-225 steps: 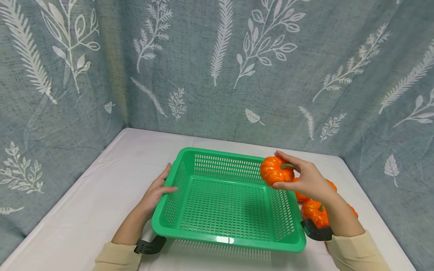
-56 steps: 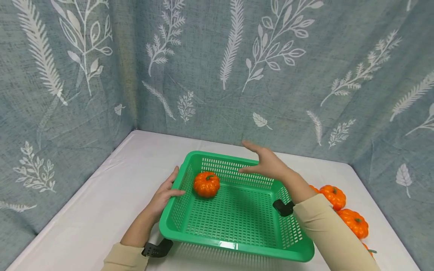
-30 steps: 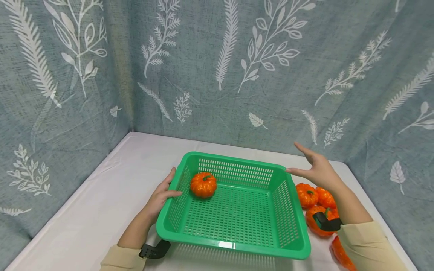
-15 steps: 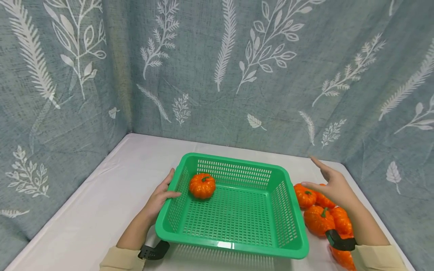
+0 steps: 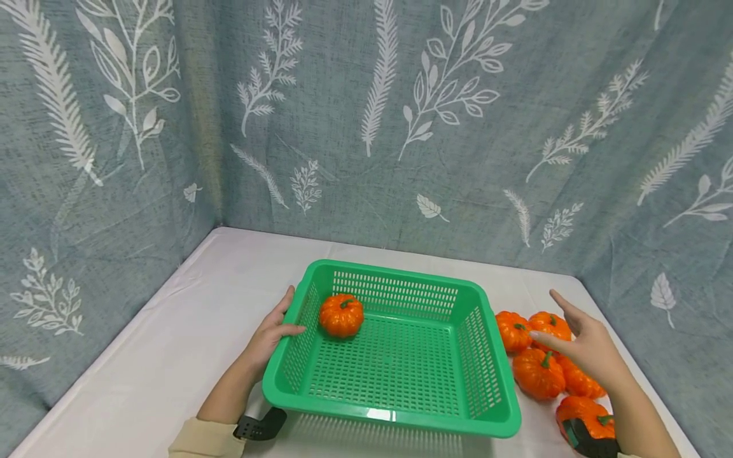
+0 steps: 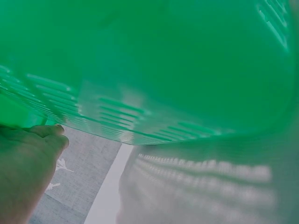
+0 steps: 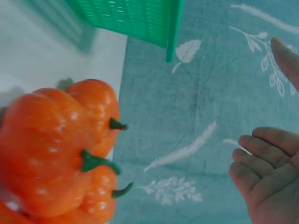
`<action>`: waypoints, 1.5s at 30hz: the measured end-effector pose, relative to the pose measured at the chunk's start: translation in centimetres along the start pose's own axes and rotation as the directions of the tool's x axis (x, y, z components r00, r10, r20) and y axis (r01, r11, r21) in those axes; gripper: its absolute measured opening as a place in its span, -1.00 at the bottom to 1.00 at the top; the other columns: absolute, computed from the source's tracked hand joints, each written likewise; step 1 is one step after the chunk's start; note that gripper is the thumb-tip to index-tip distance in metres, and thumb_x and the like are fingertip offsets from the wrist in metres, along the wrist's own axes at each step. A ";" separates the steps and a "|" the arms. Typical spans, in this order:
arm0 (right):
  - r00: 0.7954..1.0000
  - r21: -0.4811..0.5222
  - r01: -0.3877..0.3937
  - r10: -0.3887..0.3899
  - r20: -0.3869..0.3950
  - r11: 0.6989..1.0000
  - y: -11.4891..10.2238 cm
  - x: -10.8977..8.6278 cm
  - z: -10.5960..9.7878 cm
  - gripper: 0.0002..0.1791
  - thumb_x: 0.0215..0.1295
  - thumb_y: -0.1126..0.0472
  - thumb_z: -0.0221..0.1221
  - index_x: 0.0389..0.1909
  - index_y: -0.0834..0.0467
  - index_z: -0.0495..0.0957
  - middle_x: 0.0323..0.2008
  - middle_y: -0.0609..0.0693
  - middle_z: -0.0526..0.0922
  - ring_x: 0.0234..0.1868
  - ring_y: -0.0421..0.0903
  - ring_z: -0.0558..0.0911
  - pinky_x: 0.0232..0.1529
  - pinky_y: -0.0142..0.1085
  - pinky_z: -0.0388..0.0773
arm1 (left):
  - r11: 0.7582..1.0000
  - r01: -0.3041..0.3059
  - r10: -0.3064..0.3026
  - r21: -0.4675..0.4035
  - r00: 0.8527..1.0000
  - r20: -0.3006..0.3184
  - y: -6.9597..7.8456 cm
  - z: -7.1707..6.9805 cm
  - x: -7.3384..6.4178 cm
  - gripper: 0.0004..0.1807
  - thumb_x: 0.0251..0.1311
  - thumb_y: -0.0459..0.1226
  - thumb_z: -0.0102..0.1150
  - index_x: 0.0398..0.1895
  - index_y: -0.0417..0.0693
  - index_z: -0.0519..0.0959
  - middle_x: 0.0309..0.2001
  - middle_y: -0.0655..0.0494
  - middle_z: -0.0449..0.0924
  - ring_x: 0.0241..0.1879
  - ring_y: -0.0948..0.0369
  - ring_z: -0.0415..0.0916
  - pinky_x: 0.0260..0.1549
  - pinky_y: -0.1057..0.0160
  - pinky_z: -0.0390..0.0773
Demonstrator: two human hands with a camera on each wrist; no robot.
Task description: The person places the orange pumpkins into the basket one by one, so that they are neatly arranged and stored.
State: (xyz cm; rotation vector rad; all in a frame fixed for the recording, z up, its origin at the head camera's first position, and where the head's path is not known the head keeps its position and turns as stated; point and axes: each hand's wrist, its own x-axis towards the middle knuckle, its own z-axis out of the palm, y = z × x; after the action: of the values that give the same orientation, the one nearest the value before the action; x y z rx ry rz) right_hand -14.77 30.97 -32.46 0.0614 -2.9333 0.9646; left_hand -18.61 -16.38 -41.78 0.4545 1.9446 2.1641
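A green perforated plastic basket [image 5: 326, 406] occupies the middle of the head view. My left hand [image 5: 273, 332] grips its left rim, thumb inside and fingers along the outer wall; in the left wrist view the hand [image 6: 28, 161] shows beside the basket's side. One orange toy pumpkin [image 5: 341, 315] with a green stem sits in the basket's left back corner. To the right of the basket, my right hand [image 5: 595, 348] hovers by a cluster of similar pumpkins [image 5: 538, 374], thumb and fingers spread, holding nothing. In the right wrist view its palm is bare, apart from the pumpkins [image 7: 44, 149].
Several pumpkins crowd the basket's right side, one of them, a nearer pumpkin [image 5: 581, 410], partly behind the right wrist strap [image 5: 590, 442]. A white cloth covers the table [image 5: 189, 331]. Blue-grey leaf-patterned curtains [image 5: 332, 127] close off the back and both sides.
Earlier my right hand held a pumpkin over the basket; that pumpkin now sits inside at left. The emptied right hand has moved right and down toward the cluster. The left hand kept its grip.
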 end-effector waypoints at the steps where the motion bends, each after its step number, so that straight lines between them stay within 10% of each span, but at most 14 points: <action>1: 1.000 0.005 -0.020 0.020 0.000 1.000 0.3 -0.4 0.1 -0.01 0.12 -0.11 0.20 0.44 0.09 -0.15 0.38 0.33 -0.05 0.26 0.46 0.08 0.14 0.28 0.16 | 1.000 0.000 0.000 -0.002 1.000 0.000 0.0 0.0 0.0 -0.10 0.18 -0.47 -0.19 0.41 -0.05 -0.51 0.44 0.04 -0.55 0.41 -0.02 -0.34 0.21 0.23 0.14; 9: 0.983 0.034 -0.183 0.184 -0.005 0.982 2.5 -3.3 0.8 0.04 0.11 -0.14 0.19 0.43 0.16 -0.21 0.36 0.39 -0.13 0.27 0.45 0.03 0.16 0.25 0.14 | 1.000 0.002 -0.002 -0.010 1.000 -0.002 0.1 0.1 0.1 -0.10 0.18 -0.47 -0.18 0.41 -0.04 -0.50 0.44 0.09 -0.55 0.42 0.02 -0.40 0.13 0.51 0.18; 23: 0.913 -0.093 -0.394 0.401 0.070 0.914 6.3 -6.0 2.4 0.20 0.01 -0.34 0.14 0.39 0.29 -0.28 0.27 0.53 -0.08 0.23 0.48 0.05 0.16 0.18 0.21 | 1.000 0.010 -0.010 -0.007 1.000 -0.008 0.0 0.1 0.0 -0.09 0.18 -0.47 -0.17 0.41 -0.03 -0.50 0.44 0.08 -0.55 0.42 0.01 -0.40 0.26 0.13 -0.05; 45: 0.904 -0.177 -0.416 0.426 0.020 0.892 7.2 -7.6 4.3 0.28 -0.15 -0.39 0.21 0.37 0.35 -0.13 0.22 0.51 0.12 0.14 0.42 0.25 0.10 0.21 0.28 | 1.000 -0.011 0.011 -0.015 1.000 0.004 0.0 0.1 -0.1 -0.10 0.19 -0.46 -0.17 0.41 -0.05 -0.51 0.44 0.08 -0.56 0.42 0.00 -0.39 0.10 0.55 0.20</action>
State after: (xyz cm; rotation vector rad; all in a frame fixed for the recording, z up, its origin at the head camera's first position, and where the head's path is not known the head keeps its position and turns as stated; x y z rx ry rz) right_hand -7.73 34.31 -40.65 -0.5899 -3.1354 0.7502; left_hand -18.49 -16.31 -41.78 0.4680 1.9270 2.1814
